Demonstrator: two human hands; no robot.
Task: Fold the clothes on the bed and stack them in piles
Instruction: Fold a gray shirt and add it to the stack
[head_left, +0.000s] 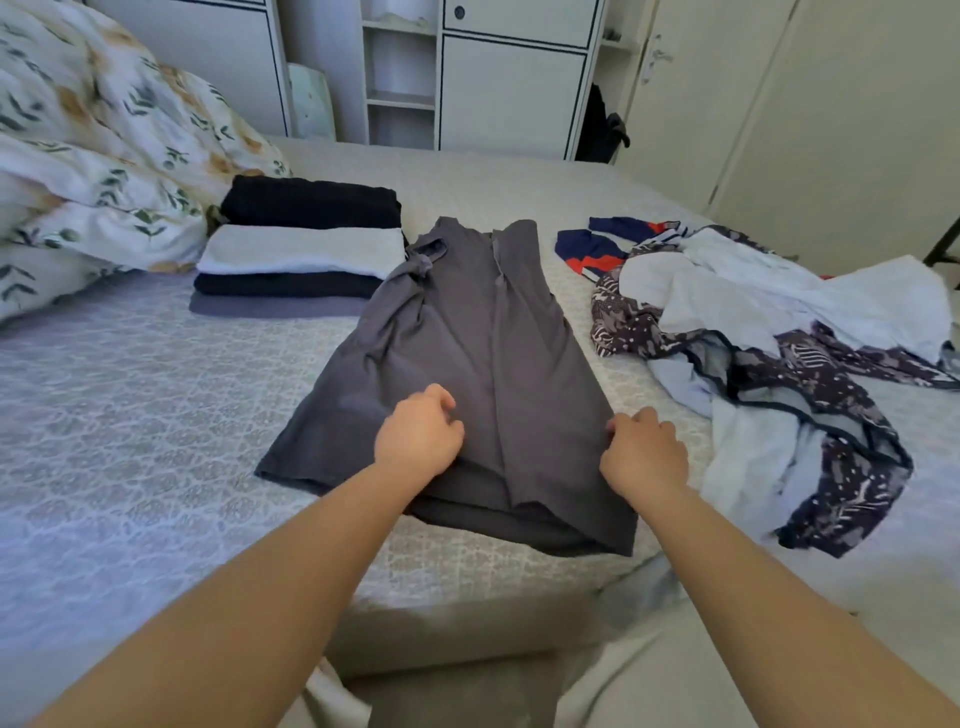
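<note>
Part done, judging from the bed: a neat stack of folded clothes up and to the left of the fingers — black on top, white below, then dark and a grey-lilac piece at the bottom. Beyond the stack, floral pillows.

In hand now, a grey garment, laid flat lengthwise straight ahead of the fingers, one side already turned in along the middle, a knotted tie near its far left edge. Probably mid-fold, the other side and the crosswise folds still to come.

Left hand resting on the near part of the grey cloth, fingers curled loosely down onto the fabric; whether pinching a fold or merely pressing, cannot tell. Right hand at the garment's right edge, fingers bent, thumb and fingertips seemingly nipping the hem there — not wholly clear from this angle.

Left to do: a loose heap of unfolded clothes just to the right of the right-hand fingers — white and pale blue pieces tangled with a dark patterned one, plus a navy, red and white item at the far end. Several garments at a guess, exact count hidden in the tangle.

Containers: white wardrobe well beyond the fingertips, doors closed, open shelves between them; contents too dim to make out.
</note>
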